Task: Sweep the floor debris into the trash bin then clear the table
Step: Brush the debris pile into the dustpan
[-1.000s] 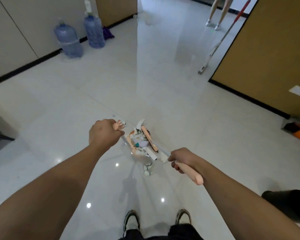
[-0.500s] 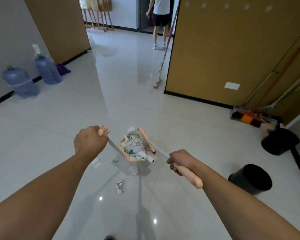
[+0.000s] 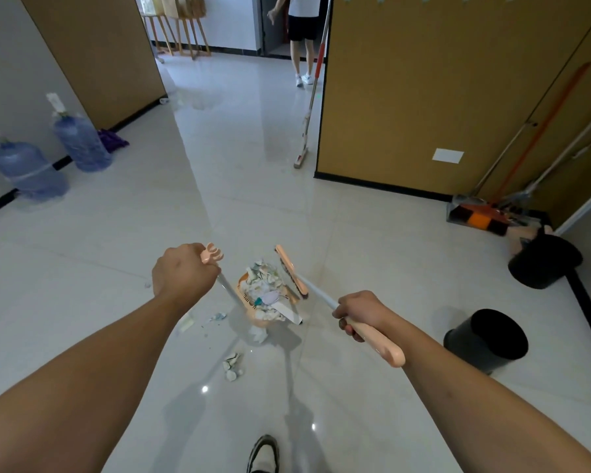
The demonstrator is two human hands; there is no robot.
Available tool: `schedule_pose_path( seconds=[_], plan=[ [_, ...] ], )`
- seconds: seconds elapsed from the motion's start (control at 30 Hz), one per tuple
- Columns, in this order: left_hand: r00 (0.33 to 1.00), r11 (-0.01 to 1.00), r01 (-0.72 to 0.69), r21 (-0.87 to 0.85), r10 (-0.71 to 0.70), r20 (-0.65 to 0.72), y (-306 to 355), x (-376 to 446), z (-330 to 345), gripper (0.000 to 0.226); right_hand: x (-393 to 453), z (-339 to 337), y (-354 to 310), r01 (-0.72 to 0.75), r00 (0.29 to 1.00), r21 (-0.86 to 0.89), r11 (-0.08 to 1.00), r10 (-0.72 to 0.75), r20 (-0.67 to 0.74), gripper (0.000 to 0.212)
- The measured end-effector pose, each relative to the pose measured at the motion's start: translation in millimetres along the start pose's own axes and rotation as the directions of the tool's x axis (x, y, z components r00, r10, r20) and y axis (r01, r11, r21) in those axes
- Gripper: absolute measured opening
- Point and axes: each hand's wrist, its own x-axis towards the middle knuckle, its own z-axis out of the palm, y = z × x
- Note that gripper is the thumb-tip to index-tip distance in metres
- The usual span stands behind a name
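Glossy white floor tiles [image 3: 123,254] are now stretching toward a black trash bin [image 3: 485,339] that has swung closer on the right. The left hand [image 3: 181,274] is gripping the loaded dustpan's [image 3: 263,298] handle; the right hand [image 3: 362,310] is clutching the broom [image 3: 292,271]. Spilled debris [image 3: 232,365] is lying behind on the floor, so another pass looks necessary.

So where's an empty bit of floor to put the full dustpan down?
Bare tile lies between the water jugs and the left hand, and between the dustpan and the near black bin. Under the dustpan it's crowded with dropped scraps.
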Motion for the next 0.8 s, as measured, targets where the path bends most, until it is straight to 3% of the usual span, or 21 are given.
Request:
schedule_pose_path(
  seconds=[0.17, 0.4, 0.53, 0.8],
  plan=[
    [0.997, 0.997, -0.072, -0.004, 0.072, 0.033, 9, 25, 10, 0.007, 11, -1, -5, -0.005, 0.997, 0.021, 1.000, 0.006, -0.073, 0.020],
    [0.983, 0.985, -0.166, -0.053, 0.170, 0.073, 31, 66, 25, 0.006, 13, -10, -5, -0.023, 0.982, 0.086, 0.996, 0.038, -0.183, 0.001],
    [0.960, 0.964, -0.253, -0.079, 0.260, 0.101, 60, 79, 37, 0.006, 11, -25, 4, -0.045, 0.964, 0.121, 0.992, 0.075, -0.255, 0.012],
    [0.895, 0.906, -0.403, -0.131, 0.420, 0.149, 117, 82, 53, 0.007, -2, -52, 33, -0.046, 0.914, 0.252, 0.967, 0.143, -0.379, 0.004]
  ],
)
